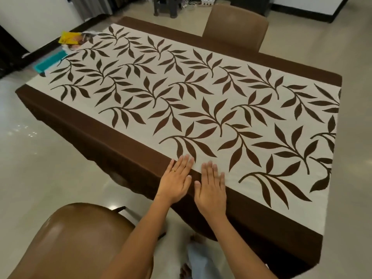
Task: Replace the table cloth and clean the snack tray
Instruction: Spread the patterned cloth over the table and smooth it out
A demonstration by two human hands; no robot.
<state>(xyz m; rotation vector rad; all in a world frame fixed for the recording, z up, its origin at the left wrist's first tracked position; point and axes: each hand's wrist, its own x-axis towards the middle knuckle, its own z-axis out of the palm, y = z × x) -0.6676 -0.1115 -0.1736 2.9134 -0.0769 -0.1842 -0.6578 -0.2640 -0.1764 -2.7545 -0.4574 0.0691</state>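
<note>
both hands lie flat on the near edge of the spread table cloth [201,97].

the cloth, cream with brown leaf sprays and a dark brown border, covers the whole bench and hangs over its sides, hiding the top beneath it. the left hand [177,180], with a ring [173,170] on one finger, and the right hand [211,186] rest side by side on the fabric, just apart, fingers straight and together, palms down, gripping nothing. at the far left corner a yellow packet [69,38] and a teal tray-like thing [50,62] show at the cloth's edge; whether that is the snack tray cannot be told. one brown chair [70,238] stands near the person, another chair [235,27] at the far side.
</note>
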